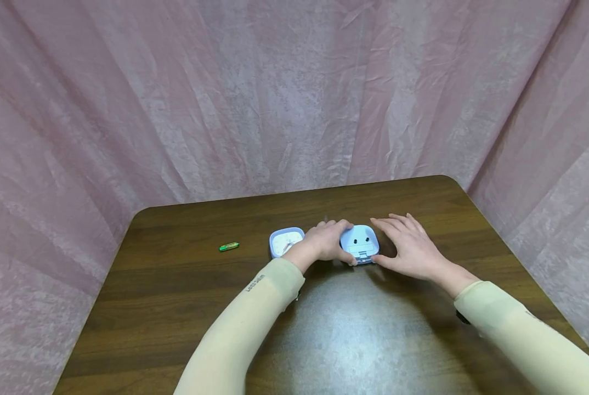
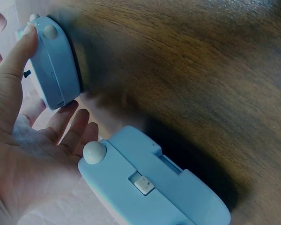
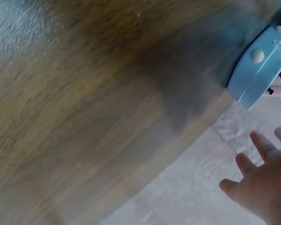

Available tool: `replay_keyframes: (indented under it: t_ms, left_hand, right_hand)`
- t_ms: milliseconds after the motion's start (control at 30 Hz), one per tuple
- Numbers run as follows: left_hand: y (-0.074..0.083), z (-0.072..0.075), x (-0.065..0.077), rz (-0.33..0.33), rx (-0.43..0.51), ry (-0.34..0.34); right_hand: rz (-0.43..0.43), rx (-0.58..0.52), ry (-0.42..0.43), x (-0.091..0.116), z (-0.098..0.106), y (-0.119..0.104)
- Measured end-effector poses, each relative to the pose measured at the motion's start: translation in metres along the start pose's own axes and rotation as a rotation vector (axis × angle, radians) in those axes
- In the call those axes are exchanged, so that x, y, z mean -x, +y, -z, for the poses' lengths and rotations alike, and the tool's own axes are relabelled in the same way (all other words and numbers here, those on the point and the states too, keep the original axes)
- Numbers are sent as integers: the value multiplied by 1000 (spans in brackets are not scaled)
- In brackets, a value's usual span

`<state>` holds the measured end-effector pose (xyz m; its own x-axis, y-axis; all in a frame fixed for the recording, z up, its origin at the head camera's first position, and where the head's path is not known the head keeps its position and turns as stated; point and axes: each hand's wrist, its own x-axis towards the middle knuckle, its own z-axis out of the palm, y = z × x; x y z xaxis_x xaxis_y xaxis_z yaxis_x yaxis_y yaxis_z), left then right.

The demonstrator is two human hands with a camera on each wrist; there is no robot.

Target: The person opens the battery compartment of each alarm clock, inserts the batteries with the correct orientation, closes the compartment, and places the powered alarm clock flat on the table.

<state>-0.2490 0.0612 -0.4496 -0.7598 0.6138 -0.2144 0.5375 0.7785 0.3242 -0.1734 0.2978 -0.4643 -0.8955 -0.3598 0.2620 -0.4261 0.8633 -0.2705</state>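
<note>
A light-blue alarm clock (image 1: 362, 236) lies with its back up, two black knobs and a rectangular panel showing. My left hand (image 1: 322, 241) grips it from the left, thumb at the near edge by the round white feet and fingers at the far edge. Beside its right edge is my right hand (image 1: 410, 249), fingers spread and thumb close to the near right corner; the right wrist view shows those fingers apart from the clock (image 3: 257, 70). A second blue clock (image 1: 279, 237), white dial up, lies left of my left hand, which partly covers it.
A green battery (image 1: 228, 247) lies on the brown wooden table (image 1: 176, 307), left of the clocks. Pink curtains (image 1: 275, 109) hang behind the table's far edge and along its sides.
</note>
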Motion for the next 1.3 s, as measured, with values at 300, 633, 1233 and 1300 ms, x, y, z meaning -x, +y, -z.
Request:
replay_keyframes:
  t_ms: [300, 633, 1233, 1300]
  left_hand:
    - [-2, -3, -5, 21, 12, -14]
    - [-1, -1, -1, 0, 27, -15]
    - [-2, -3, -1, 4, 31, -19]
    - [-1, -3, -1, 3, 30, -20]
  right_hand:
    - [-6, -51, -143, -4, -3, 6]
    - [-65, -113, -220, -12, -12, 11]
    - [-59, -162, -224, -14, -19, 10]
    - [-55, -167, -223, -14, -19, 10]
